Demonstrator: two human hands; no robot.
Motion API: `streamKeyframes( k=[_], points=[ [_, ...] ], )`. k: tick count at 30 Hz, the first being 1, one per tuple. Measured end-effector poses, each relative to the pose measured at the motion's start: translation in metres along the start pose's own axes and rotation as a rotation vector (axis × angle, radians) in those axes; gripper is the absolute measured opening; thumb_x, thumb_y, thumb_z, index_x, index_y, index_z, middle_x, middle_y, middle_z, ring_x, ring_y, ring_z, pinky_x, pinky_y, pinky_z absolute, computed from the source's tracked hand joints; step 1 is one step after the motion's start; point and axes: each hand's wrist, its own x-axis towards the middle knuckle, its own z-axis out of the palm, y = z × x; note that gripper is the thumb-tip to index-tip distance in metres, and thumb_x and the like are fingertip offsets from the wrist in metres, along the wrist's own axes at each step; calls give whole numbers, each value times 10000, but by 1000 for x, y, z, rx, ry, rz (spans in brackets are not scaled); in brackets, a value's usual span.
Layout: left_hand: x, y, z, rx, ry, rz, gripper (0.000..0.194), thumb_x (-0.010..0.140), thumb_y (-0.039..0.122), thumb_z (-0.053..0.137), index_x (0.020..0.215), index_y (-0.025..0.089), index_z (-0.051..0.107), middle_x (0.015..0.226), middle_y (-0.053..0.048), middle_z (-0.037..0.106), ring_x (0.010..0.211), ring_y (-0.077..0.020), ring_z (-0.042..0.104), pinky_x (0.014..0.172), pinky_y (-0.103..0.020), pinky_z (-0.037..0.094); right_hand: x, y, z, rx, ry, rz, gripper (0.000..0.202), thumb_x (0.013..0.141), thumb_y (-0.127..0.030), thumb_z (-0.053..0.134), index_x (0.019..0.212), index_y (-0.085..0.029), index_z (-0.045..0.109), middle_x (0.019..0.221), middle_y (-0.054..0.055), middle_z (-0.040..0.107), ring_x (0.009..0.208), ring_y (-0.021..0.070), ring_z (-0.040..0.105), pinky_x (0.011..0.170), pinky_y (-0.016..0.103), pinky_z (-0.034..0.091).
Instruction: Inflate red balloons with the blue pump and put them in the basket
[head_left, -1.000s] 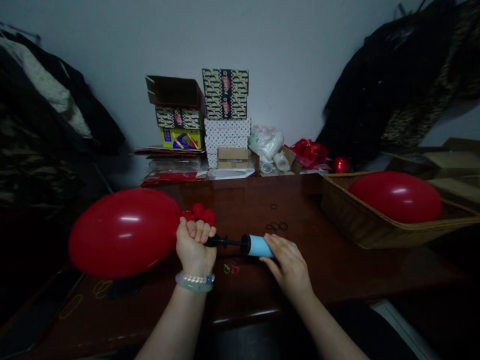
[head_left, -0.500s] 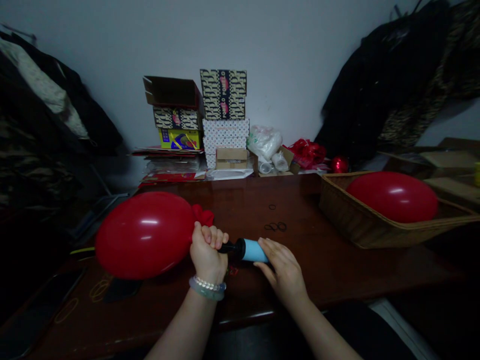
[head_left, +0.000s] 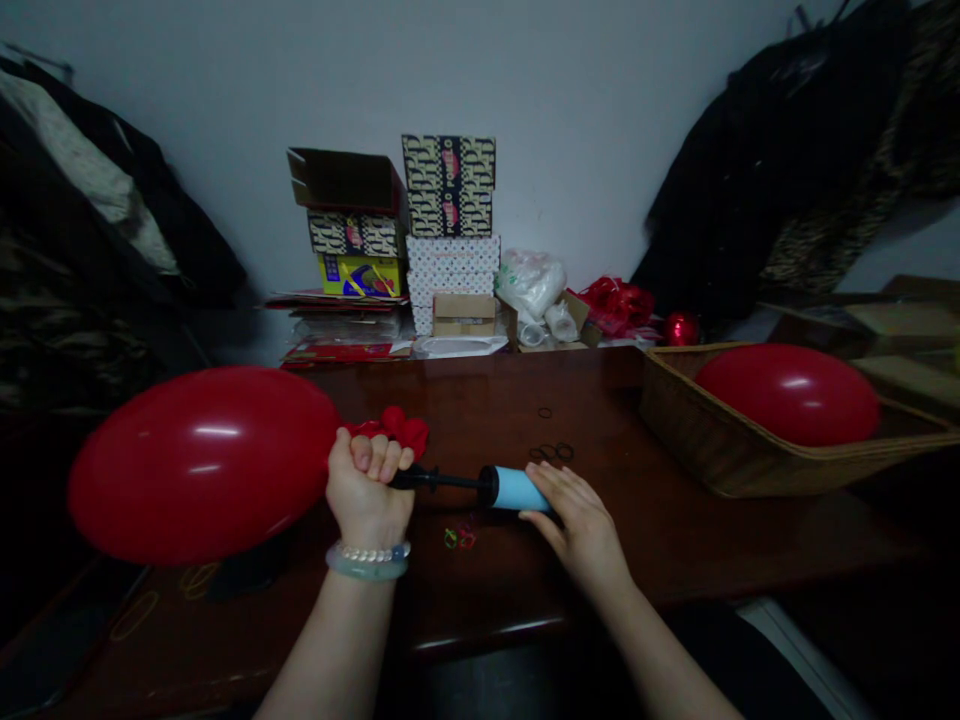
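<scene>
My left hand (head_left: 371, 490) is closed round the black end of a hand balloon pump (head_left: 519, 489) and the neck of a large inflated red balloon (head_left: 206, 460). The pump's thin black rod shows between my two hands. My right hand (head_left: 574, 520) is wrapped over the blue barrel from the right. Behind my left hand lie several uninflated red balloons (head_left: 405, 432). Small green and red rubber bands (head_left: 459, 539) lie on the table below the rod.
A wicker basket (head_left: 697, 445) holding another inflated red balloon (head_left: 791, 395) stands at the right. Black bands (head_left: 551, 452) lie mid-table, yellow bands (head_left: 135, 615) at the left. Stacked boxes (head_left: 450, 220) and a plastic bag (head_left: 531, 285) line the wall.
My left hand has moved left, away from my right hand, drawing the pump's rod out. The held balloon has shifted left and looks larger. My right hand has moved slightly right.
</scene>
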Motion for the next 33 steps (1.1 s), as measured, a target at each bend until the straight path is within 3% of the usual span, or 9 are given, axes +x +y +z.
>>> streamKeyframes(
  k=[8, 21, 33],
  points=[
    [-3, -2, 0, -24, -4, -21, 474, 900, 289, 463, 499, 182, 233, 382, 68, 210, 339, -65, 210, 409, -233, 270, -3, -2, 0, -5, 44, 8, 485, 869, -299, 610, 1328, -196, 492, 1279, 74, 602, 1195, 221, 548, 1012, 416, 458],
    [-20, -31, 0, 5, -4, -60, 486, 885, 312, 507, 504, 186, 234, 389, 72, 211, 337, -62, 218, 412, -235, 281, -5, -25, 8, 27, 91, -6, 504, 854, -283, 631, 1332, -202, 492, 1245, 76, 625, 1157, 227, 571, 964, 395, 479],
    [-18, -36, -1, 33, 18, -48, 477, 874, 318, 519, 503, 189, 247, 391, 74, 220, 340, -63, 224, 416, -240, 291, -2, -21, 11, 67, 12, 6, 509, 866, -311, 613, 1345, -207, 474, 1273, 72, 606, 1189, 215, 551, 1004, 391, 470]
  ],
)
